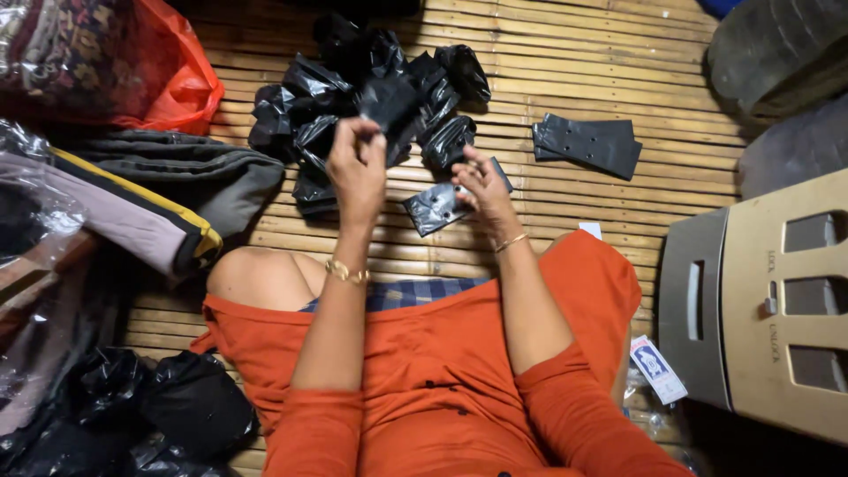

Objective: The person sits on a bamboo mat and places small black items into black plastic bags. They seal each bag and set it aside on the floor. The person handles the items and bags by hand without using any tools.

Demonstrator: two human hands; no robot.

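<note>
My left hand (355, 163) is raised over the bamboo mat, its fingertips pinched on a small black plastic bag (389, 104) at the edge of a heap of crumpled black plastic bags (309, 97). My right hand (481, 187) rests lower, its fingers curled on a flattened black bag (435, 208) lying on the mat. A neat stack of flat black bags (587, 141) sits to the right, apart from both hands. Both wrists wear gold bangles.
Bamboo mat floor (565, 53). An orange plastic bag (177, 79) and folded clothes (150, 194) lie at left, black bags (168, 406) at lower left. A grey and tan box (768, 300) stands at right, a small printed packet (657, 367) beside it.
</note>
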